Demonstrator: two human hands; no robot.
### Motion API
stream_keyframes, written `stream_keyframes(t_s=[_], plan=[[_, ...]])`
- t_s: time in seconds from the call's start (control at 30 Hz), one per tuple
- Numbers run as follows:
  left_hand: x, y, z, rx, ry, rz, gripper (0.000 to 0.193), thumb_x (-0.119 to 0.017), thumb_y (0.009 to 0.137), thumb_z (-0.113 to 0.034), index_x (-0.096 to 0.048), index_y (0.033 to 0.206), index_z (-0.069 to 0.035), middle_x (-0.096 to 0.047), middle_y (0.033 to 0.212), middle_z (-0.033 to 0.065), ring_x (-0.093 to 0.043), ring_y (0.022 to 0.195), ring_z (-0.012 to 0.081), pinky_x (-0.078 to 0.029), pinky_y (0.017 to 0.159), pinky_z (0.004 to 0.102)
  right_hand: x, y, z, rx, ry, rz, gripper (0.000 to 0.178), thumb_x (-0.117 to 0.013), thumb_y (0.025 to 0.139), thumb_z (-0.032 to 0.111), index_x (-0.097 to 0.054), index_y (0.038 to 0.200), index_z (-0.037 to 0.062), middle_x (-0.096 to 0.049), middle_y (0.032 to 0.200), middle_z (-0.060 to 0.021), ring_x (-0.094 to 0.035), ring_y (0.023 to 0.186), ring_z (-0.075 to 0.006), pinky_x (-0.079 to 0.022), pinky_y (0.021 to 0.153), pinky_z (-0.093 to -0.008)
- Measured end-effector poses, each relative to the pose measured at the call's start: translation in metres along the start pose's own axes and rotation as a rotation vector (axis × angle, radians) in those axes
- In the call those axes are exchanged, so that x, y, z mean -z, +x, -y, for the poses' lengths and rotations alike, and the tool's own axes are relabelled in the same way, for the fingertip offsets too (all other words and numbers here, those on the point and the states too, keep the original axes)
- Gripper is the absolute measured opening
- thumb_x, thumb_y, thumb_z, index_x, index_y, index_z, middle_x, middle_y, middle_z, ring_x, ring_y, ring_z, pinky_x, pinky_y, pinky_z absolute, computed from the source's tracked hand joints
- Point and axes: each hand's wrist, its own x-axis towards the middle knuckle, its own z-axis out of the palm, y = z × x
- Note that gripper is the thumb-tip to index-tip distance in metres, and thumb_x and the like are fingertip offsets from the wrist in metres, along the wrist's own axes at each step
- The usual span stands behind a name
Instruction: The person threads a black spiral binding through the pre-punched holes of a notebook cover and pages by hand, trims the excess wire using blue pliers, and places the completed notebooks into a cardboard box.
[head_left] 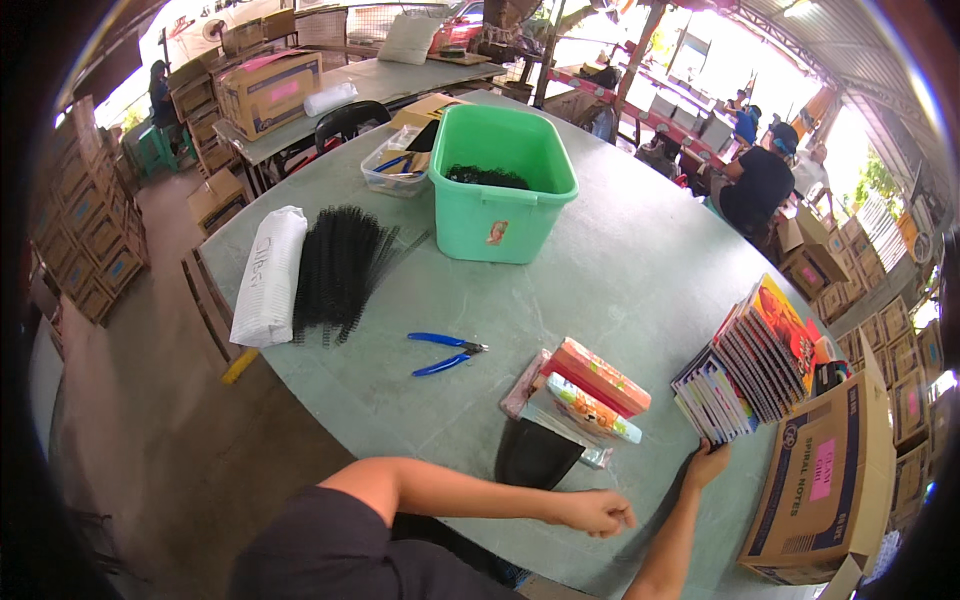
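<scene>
My left hand (598, 512) hovers over the near part of the table, its fingers loosely curled with nothing visible in them. At the near corner of a row of small spiral notebooks (712, 398), my right hand (706, 465) has its fingers closed on the edge. Behind that row leans a larger stack of spiral notebooks (765, 355) with black coils and colourful covers. Between the hands and the middle lie a red wrapped pack (600, 378), a colourful plastic-wrapped pack (590, 408) and a black sheet-like piece (537, 455).
Blue-handled cutters (447, 353) lie mid-table. Farther off stand a green tub (500, 225) holding black coils and a clear container (395, 178). Black spiral coils (343, 270) lie beside a white wrapped bundle (270, 275). A carton (825, 480) stands at right; people work beyond.
</scene>
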Motion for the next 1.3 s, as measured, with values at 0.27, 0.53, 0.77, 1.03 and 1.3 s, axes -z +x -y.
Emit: stream_keyframes(t_s=[0.27,0.53,0.77,1.03,1.3], plan=[[0.074,-0.167,-0.054,-0.077,0.186,-0.437,0.026,-0.059,0.088,-0.012,-0.059,0.112,-0.002,-0.063,0.091,0.0024,-0.058,0.084,0.0085,-0.048,0.076,0.0249,0.004,-0.069,0.041,-0.047,-0.388,0.161,0.061,-0.051,0.086,0.023,-0.033,0.131,-0.0144,-0.031,0.140,-0.0299,-0.029,0.132,-0.0409,-0.020,0.111,-0.0445],[0.075,-0.172,-0.033,0.107,0.199,-0.299,0.024,-0.060,0.086,-0.009,-0.061,0.108,-0.001,-0.064,0.088,0.0061,-0.059,0.078,0.0112,-0.049,0.071,0.0264,0.059,-0.119,0.094,0.075,-0.198,0.230,0.042,-0.053,0.086,0.024,-0.051,0.121,0.0007,-0.047,0.129,-0.0228,-0.042,0.122,-0.0371,-0.032,0.102,-0.0449],[0.031,-0.119,-0.027,-0.017,0.562,0.047,0.023,-0.059,0.086,-0.010,-0.061,0.106,-0.001,-0.064,0.090,0.0104,-0.062,0.081,0.0181,-0.050,0.072,0.0297,0.174,-0.172,0.021,-0.219,-0.488,0.328,0.054,-0.049,0.090,0.037,-0.041,0.136,0.0104,-0.034,0.144,-0.0122,-0.028,0.135,-0.0298,-0.020,0.109,-0.0450],[-0.036,-0.074,-0.112,-0.657,0.813,-0.022,0.016,-0.062,0.080,-0.005,-0.063,0.096,-0.007,-0.060,0.085,0.0082,-0.060,0.076,0.0240,-0.050,0.067,0.0320,0.199,-0.200,-0.007,-0.466,-0.514,0.006,0.054,-0.057,0.083,0.037,-0.050,0.130,0.0111,-0.039,0.141,-0.0123,-0.030,0.134,-0.0304,-0.018,0.110,-0.0463],[-0.189,-0.028,-0.178,-1.733,-0.426,0.149,0.013,-0.057,0.085,-0.017,-0.051,0.088,-0.007,-0.051,0.079,0.0066,-0.051,0.079,0.0159,-0.040,0.064,0.0242,0.199,-0.198,-0.009,-0.364,-0.412,-0.035,0.043,-0.057,0.082,0.030,-0.058,0.120,0.0098,-0.046,0.134,-0.0134,-0.036,0.130,-0.0308,-0.022,0.108,-0.0482]])
